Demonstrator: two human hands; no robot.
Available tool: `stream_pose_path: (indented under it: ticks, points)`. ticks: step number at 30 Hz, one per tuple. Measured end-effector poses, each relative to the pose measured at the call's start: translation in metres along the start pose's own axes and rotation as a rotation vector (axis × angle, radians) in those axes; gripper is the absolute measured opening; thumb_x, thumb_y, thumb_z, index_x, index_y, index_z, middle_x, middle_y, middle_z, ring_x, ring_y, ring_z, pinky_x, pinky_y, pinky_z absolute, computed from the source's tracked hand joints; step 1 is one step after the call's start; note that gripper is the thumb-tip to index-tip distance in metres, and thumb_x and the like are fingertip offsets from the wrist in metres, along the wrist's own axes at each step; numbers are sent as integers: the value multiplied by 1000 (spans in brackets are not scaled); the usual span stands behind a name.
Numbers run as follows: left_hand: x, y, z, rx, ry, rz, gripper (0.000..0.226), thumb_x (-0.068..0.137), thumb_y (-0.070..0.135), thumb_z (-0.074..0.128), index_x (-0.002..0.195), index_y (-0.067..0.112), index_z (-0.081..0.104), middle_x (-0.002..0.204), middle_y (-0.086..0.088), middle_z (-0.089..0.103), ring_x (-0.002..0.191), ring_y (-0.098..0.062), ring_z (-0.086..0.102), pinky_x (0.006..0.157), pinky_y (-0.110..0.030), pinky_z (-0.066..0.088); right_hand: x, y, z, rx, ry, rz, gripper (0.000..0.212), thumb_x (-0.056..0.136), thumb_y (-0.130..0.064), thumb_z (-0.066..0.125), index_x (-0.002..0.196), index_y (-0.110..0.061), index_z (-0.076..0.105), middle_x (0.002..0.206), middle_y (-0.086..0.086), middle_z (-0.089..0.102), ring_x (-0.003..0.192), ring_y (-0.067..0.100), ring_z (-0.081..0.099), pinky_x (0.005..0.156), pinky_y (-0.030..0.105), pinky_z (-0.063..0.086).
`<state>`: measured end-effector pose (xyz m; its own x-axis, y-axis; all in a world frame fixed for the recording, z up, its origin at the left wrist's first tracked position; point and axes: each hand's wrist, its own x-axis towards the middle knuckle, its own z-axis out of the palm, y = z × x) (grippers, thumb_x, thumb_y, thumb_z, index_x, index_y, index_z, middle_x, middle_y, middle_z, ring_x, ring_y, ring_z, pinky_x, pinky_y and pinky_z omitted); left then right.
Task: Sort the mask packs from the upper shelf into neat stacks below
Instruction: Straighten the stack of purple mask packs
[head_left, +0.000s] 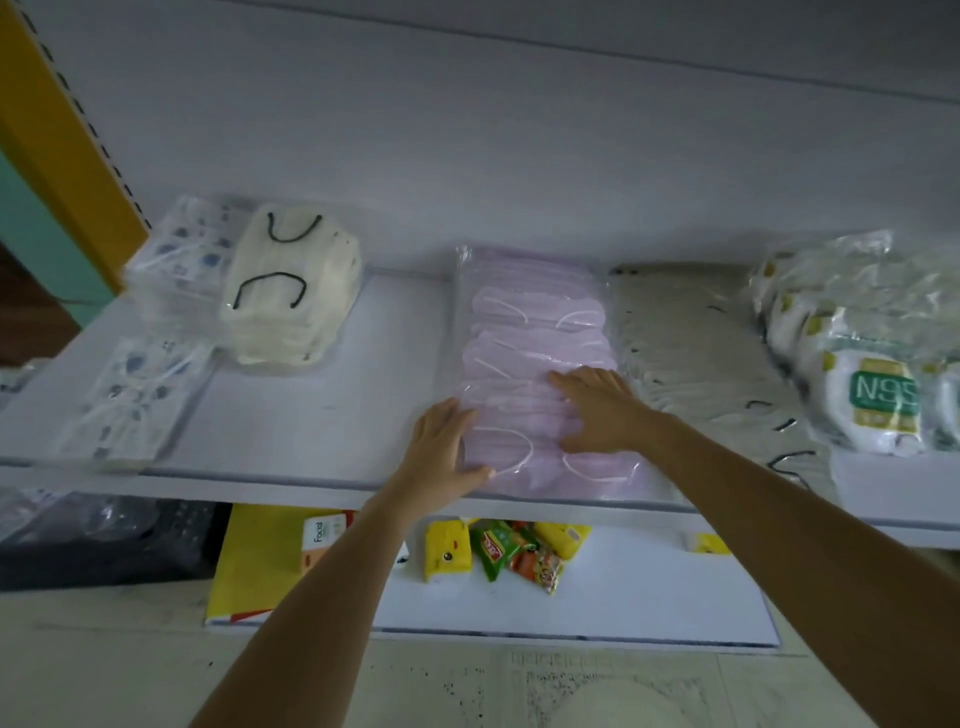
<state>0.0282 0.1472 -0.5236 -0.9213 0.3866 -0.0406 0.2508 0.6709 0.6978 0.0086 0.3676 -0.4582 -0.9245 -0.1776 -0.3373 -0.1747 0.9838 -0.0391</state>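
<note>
Pink packs (524, 322) lie under straight, spread fingers (587, 384): right hand (597, 410) flat on top, left hand (441, 447) pressing the 9 o'clock edge. Stack sits at shelf (322, 405) centre, grey packs (675, 332) at 3 o'clock. Expect light, soft contents in slippery film; grip both side edges, low.

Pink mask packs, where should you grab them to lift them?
Probably by the two long side edges of the pink mask packs, one hand each, reaching from the front of the shelf. They lie flat in an overlapping row, so a single pinch may let them slide apart. The left edge is free; the right one sits against the grey packs.
</note>
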Motion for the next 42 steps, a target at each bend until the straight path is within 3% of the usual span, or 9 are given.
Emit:
stream_pose_path:
  ticks: [3,10,13,16,22,27,33,38,42]
  points:
    - [2,-2,0,17,-42,-6,81,83,32,69,147,16,21,156,-9,10,145,-22,3,113,-23,5,1,-2,-1,47,-14,29,86,76,-38,69,147,-24,22,141,11,28,131,27,30,108,32,22]
    - [-5,-1,4,31,17,47,70,86,27,66,146,27,28,158,-10,2,145,-26,0,118,-39,12,5,0,2,77,29,68,83,80,-40,67,146,-23,20,144,5,38,132,29,27,106,37,21]
    - [-13,0,15,237,194,189,55,82,17,69,132,26,47,152,-20,24,139,-43,24,108,-51,24,6,4,4,150,42,69,82,81,-38,67,146,-22,20,143,7,36,130,30,27,106,38,23]
    - [-17,15,32,412,261,353,29,84,21,49,112,24,56,134,-14,51,129,-38,42,99,-55,34,12,8,-1,166,1,34,78,81,-35,66,146,-23,25,142,11,30,131,31,25,106,39,24]
    - [0,35,37,321,215,184,23,83,35,37,82,18,52,115,-12,60,108,-34,58,82,-49,51,51,12,-17,111,83,22,55,94,-29,49,145,-27,29,154,7,17,138,31,19,112,39,20]
    - [10,31,41,330,221,169,33,81,35,40,109,18,45,111,-14,62,100,-34,63,76,-43,55,50,10,2,54,49,-140,55,93,-8,42,143,-32,34,157,-1,14,143,22,15,114,35,12]
    - [9,38,42,429,128,118,47,85,32,33,118,16,62,127,-19,56,115,-41,55,85,-59,47,56,29,-7,69,12,-35,65,96,-30,45,150,-25,9,158,4,0,145,24,2,117,40,7]
    - [-4,37,49,511,72,47,47,90,38,31,128,19,53,133,-16,54,120,-37,54,88,-56,45,67,23,-9,119,121,55,55,92,-31,50,143,-18,33,145,12,35,131,33,34,107,40,29]
    - [-9,34,54,500,76,8,50,100,42,8,132,23,41,135,-14,54,122,-34,54,90,-52,46,76,18,-16,267,148,36,42,94,-18,41,135,-15,45,137,15,39,123,35,44,102,40,37]
